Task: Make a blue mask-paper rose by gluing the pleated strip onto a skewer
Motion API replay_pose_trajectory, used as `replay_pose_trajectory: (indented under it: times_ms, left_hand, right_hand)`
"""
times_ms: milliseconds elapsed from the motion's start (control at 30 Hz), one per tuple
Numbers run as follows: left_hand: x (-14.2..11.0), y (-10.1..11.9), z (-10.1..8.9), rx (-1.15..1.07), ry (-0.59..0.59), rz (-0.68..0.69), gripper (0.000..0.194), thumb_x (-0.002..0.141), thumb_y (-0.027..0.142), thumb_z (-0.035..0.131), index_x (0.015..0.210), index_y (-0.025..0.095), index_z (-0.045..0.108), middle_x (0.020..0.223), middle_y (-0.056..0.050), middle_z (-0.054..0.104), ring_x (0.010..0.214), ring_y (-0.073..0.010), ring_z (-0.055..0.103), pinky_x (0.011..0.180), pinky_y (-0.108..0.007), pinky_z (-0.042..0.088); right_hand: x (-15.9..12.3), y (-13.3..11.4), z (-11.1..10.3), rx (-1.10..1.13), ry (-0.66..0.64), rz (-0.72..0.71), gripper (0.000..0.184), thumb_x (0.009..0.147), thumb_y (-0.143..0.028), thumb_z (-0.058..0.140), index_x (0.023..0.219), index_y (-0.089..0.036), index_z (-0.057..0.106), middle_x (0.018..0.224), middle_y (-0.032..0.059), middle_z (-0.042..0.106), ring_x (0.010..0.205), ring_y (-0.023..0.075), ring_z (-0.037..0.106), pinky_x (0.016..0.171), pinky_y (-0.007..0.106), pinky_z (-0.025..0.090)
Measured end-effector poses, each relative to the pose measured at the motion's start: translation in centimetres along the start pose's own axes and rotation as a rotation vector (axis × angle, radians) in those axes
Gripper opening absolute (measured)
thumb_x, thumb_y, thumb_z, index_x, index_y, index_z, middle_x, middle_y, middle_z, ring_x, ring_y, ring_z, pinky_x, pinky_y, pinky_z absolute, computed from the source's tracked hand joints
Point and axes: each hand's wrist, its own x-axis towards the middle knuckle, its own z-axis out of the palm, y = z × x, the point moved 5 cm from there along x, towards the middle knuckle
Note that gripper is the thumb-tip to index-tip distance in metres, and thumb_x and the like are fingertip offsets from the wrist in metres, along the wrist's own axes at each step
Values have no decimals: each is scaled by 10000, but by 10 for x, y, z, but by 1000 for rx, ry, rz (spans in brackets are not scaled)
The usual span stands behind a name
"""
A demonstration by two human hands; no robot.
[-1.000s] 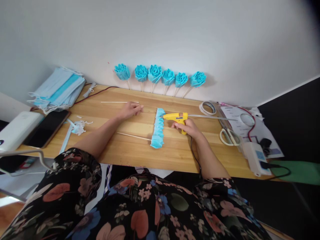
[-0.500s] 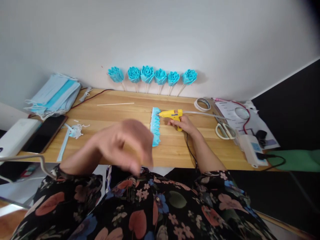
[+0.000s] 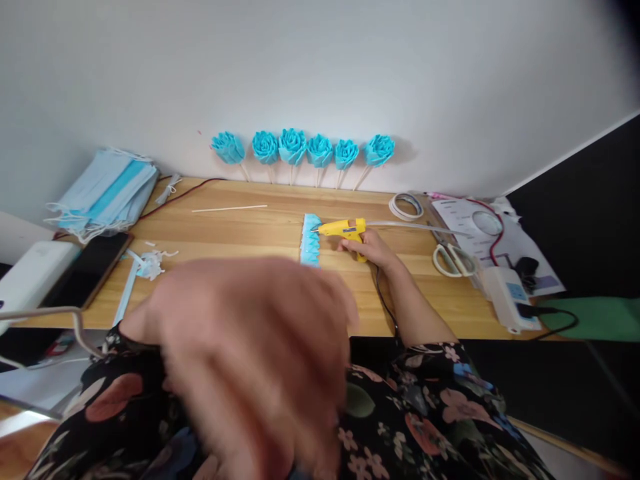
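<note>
In my right hand (image 3: 376,249) is a yellow hot glue gun (image 3: 345,229), gripped by its handle, with a long clear glue stick (image 3: 400,225) poking out of its back. Its nozzle meets a blue pleated strip (image 3: 311,240) lying on the table, whose near end is covered by my other hand. My left hand (image 3: 260,347) is raised close to the camera, large and smeared by motion. Its fingers point down and blur, so I cannot make out whether they hold anything.
Several blue flowers on sticks (image 3: 293,147) lean against the wall. One thin stick (image 3: 230,208) lies on the table (image 3: 225,230). At left are face masks (image 3: 105,190), a phone (image 3: 87,267) and scraps (image 3: 149,264); at right, tape (image 3: 406,207), scissors (image 3: 454,260) and a power strip (image 3: 510,297).
My left hand has come up nearer the camera, now looking larger and covering the strip's near end. My right hand and the glue gun have stayed in place.
</note>
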Motion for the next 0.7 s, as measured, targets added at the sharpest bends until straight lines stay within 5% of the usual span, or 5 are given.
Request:
replay_pose_trajectory:
  times_ms: [67,133,300,433,700]
  left_hand:
    - [26,-51,-16,-188,7,-58,349,881,666,624,846,361,790,795,-41,764,718,-202,727,672,-337,604]
    - [33,-113,-28,-229,204,-232,427,911,636,617,810,247,760,794,-65,753,725,-179,700,693,-305,574]
    - [-13,-239,-6,-88,555,-693,448,893,527,575,649,155,625,641,-32,650,573,-106,512,551,-223,388]
    - [-32,-271,19,-77,492,-745,336,811,455,631,639,167,636,576,2,606,572,-118,480,567,-239,350]
    - [-29,-278,17,-55,428,-753,300,820,441,613,695,177,678,629,-1,640,612,-135,501,594,-260,346]
  right_hand:
    - [1,0,0,-15,-11,-22,435,806,-585,684,850,-160,771,739,46,673,597,134,517,547,260,401]
    - [1,-3,1,-23,-15,-52,433,812,-582,675,839,-161,770,755,50,680,615,136,521,568,264,407]
    - [0,-7,2,-18,-9,-59,405,836,-545,653,833,-156,767,708,32,619,617,132,499,582,266,409]
    - [0,-4,2,-8,-6,-46,386,832,-531,656,825,-160,761,705,32,610,620,136,498,573,269,411]
    - [0,-2,1,-29,-13,-35,385,841,-525,646,826,-159,765,747,42,653,632,135,503,591,270,418]
